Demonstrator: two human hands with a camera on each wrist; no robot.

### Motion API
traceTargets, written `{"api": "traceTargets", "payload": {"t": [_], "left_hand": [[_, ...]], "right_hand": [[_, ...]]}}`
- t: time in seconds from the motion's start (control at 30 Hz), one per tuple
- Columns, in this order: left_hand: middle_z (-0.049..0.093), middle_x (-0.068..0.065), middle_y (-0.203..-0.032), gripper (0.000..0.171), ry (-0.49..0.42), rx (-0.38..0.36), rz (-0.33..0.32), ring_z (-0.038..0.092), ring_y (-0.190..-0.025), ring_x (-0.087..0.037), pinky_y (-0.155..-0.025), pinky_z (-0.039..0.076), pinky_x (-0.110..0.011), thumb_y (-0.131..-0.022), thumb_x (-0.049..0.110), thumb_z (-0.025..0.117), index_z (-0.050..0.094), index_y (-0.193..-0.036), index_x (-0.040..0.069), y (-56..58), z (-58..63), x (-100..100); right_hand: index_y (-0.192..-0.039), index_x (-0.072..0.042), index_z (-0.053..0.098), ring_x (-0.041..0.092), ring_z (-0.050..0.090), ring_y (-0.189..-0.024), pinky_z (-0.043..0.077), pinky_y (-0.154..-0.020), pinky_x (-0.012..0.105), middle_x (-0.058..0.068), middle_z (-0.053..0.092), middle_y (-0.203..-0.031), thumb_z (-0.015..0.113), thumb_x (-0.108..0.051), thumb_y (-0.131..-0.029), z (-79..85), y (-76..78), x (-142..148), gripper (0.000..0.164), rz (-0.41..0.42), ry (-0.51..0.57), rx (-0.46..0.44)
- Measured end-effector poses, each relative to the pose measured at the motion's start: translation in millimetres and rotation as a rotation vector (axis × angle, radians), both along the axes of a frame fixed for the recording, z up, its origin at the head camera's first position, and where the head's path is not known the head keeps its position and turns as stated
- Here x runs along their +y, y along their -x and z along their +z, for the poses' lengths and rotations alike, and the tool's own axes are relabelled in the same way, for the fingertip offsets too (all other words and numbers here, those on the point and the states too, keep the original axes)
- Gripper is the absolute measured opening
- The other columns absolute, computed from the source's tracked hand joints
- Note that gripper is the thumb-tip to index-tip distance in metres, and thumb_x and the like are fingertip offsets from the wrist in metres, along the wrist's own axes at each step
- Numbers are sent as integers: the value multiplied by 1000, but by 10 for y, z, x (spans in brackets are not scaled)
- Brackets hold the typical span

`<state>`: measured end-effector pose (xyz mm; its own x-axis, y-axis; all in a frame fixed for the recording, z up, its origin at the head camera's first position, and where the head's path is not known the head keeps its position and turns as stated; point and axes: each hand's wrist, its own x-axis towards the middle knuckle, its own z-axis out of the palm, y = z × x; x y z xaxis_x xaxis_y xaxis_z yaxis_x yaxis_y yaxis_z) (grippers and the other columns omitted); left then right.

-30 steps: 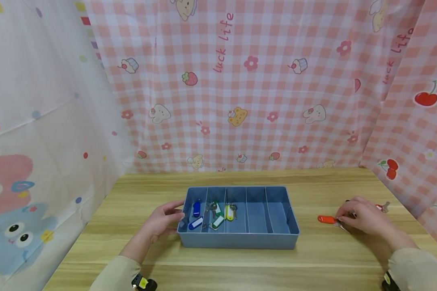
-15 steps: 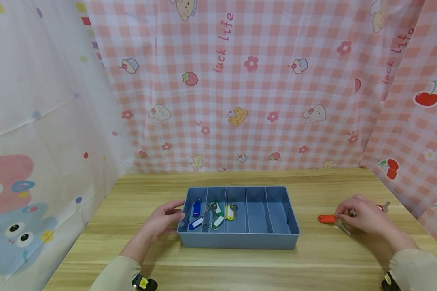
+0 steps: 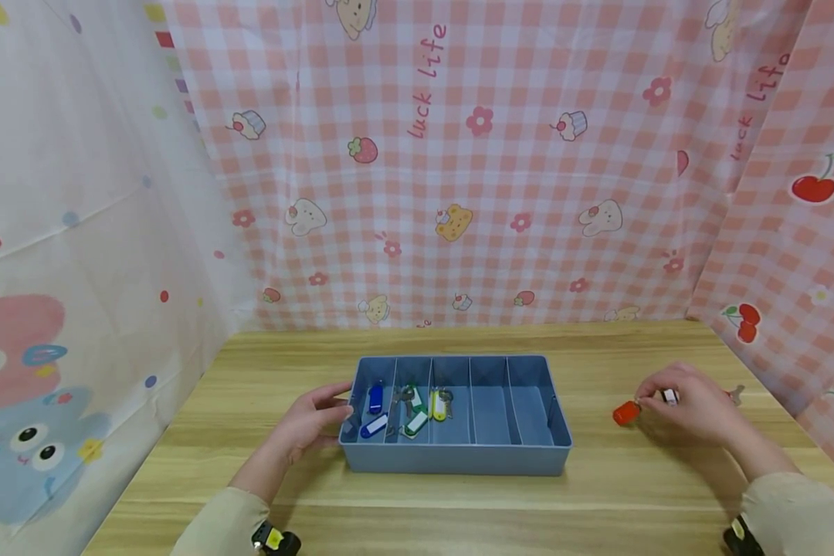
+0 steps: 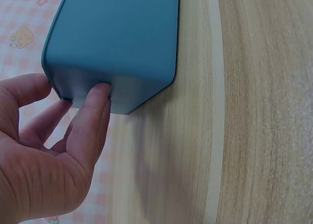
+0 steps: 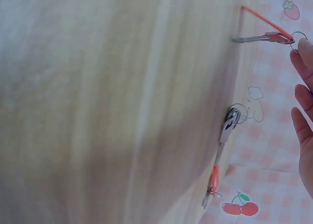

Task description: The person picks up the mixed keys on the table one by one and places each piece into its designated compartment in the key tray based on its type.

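A grey-blue box (image 3: 456, 459) with five-in-a-row style narrow compartments stands on the table. My left hand (image 3: 310, 421) is at its left end; in the left wrist view the thumb (image 4: 93, 111) and fingertips touch the end wall. My right hand (image 3: 691, 405) pinches the metal ring of a key with a red tag (image 3: 626, 413) between thumb and index finger. In the right wrist view the key (image 5: 252, 39) and tag hang from the ring, the other fingers apart. Beside that hand lies a black key tag with a white label (image 3: 669, 397).
Blue key tags (image 3: 374, 425) lie in the leftmost compartment, green ones (image 3: 415, 422) beside them, then a yellow one (image 3: 439, 405). Another key (image 3: 737, 394) with a red tag (image 5: 214, 177) lies at the table's right. Patterned cloth (image 3: 479, 232) hangs behind the table (image 3: 459, 510).
My right hand has shifted slightly up and left, lifting the ring, and the red tag has tilted. The black tag beside it shows more. The left hand and box have stayed put.
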<state>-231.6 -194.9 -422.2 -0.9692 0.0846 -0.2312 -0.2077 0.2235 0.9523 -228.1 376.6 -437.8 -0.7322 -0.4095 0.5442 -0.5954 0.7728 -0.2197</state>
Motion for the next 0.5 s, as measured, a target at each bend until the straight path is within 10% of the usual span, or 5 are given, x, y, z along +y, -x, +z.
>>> {"api": "traceTargets", "payload": {"t": [0.5], "left_hand": [[52,-23,-128,49,0,1,-2,55,-111,-35,-80,57,-52,-95,6,62,51,-143,5,-5,2,-3]], "right_hand": [[-81,-21,75,12,54,-81,44,-67,27,-14,66,-80,86,0,-70,180,39,-90,26,-39,6,55]]}}
